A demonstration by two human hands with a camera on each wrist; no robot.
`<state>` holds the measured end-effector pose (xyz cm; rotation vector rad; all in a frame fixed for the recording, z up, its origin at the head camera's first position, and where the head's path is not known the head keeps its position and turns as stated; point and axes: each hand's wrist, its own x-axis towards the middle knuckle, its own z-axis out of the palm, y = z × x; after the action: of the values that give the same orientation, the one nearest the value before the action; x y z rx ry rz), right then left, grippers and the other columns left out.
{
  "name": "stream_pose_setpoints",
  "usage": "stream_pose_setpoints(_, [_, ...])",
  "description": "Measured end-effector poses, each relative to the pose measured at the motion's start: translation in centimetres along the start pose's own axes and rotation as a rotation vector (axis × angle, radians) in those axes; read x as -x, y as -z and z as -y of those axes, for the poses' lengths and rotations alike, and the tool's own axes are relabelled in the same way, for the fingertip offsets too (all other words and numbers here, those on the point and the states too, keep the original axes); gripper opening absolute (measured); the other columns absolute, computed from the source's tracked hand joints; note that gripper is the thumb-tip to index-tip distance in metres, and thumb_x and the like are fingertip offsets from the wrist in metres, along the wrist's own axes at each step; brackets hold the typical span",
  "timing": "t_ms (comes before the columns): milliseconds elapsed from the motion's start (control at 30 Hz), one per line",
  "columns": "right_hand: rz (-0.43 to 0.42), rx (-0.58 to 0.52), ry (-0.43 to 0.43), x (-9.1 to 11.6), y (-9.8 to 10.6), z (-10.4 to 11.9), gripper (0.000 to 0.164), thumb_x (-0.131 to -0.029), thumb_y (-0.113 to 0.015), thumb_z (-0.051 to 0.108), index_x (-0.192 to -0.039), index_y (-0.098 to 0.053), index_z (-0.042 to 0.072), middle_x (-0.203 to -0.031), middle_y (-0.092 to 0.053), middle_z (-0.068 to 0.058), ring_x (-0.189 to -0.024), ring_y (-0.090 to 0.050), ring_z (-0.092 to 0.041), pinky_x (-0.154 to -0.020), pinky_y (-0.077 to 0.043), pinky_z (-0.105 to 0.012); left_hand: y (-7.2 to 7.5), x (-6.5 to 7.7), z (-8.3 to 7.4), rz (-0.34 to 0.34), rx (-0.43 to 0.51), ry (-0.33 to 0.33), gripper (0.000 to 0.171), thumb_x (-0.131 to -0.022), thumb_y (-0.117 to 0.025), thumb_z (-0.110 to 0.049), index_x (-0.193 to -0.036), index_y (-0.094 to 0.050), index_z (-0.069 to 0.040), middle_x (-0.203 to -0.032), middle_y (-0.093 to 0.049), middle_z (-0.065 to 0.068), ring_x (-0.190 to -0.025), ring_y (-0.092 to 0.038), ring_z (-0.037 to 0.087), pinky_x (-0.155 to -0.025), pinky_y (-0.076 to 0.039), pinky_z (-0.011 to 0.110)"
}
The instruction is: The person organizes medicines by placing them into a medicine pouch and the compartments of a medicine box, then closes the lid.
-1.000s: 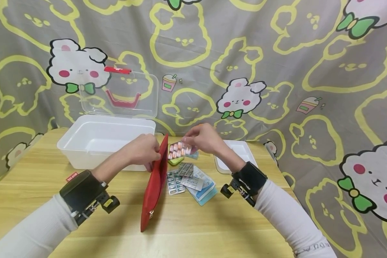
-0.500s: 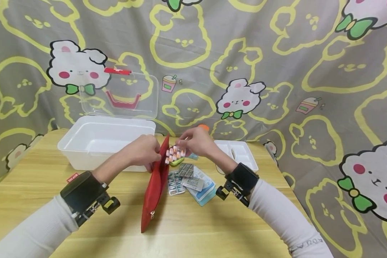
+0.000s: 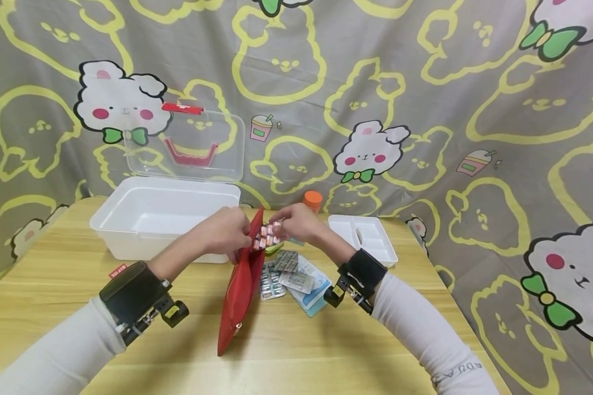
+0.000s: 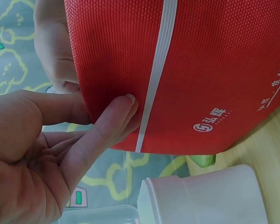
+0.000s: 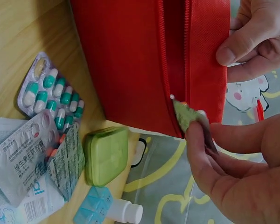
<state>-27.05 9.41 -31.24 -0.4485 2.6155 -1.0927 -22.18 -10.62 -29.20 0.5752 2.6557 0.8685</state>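
Observation:
A red zip pouch (image 3: 234, 302) stands on edge on the table, its zipper open toward the right. My left hand (image 3: 222, 233) grips its upper edge, with thumb and fingers on either side of the fabric. In my right hand (image 3: 301, 222) a blister pack (image 3: 268, 236) of orange-and-white capsules is pinched between thumb and fingers. The right wrist view shows the pack's corner inside the zipper opening. Beside the pouch lie a blister pack of green-and-white capsules (image 5: 51, 93), silver-backed blister packs (image 5: 25, 158), blue-and-white packets (image 3: 308, 288) and a green case (image 5: 107, 156).
At the back left stands a translucent box (image 3: 163, 241) with its lid (image 3: 217, 159) raised. A white divided tray (image 3: 375, 236) sits at the back right. Nearby are an orange-capped bottle (image 3: 313, 199), a blue pill organizer (image 5: 93, 205) and a small white bottle (image 5: 126, 212).
My right hand has moved left with the blister pack, from beside the pouch to its opening. The orange-capped bottle and the tray have come into fuller view. My left hand keeps its grip.

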Motion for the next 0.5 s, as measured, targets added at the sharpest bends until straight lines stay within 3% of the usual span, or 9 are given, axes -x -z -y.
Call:
stream_pose_setpoints(133, [-0.001, 0.0, 0.0, -0.2, -0.3, 0.0, 0.035, -0.088, -0.061, 0.002, -0.121, -0.072, 0.003, -0.103, -0.073, -0.01, -0.085, -0.07, -0.018, -0.077, -0.058, -0.03, 0.0, -0.1, -0.1, 0.006, 0.025, 0.012, 0.018, -0.094, -0.059, 0.0, -0.086, -0.074, 0.006, -0.071, -0.071, 0.011, -0.055, -0.071, 0.015, -0.054, -0.06, 0.027])
stream_pose_setpoints(500, [-0.091, -0.137, 0.002, -1.5, -2.2, -0.8, 0.02, -0.089, -0.07, 0.004, -0.106, -0.071, -0.006, -0.084, -0.076, -0.015, -0.066, -0.075, -0.019, -0.065, -0.063, -0.029, 0.2, 0.0, -0.2, 0.017, 0.033, 0.009, 0.019, -0.093, -0.057, 0.001, -0.086, -0.074, 0.006, -0.071, -0.072, 0.01, -0.055, -0.072, 0.016, -0.054, -0.06, 0.028])
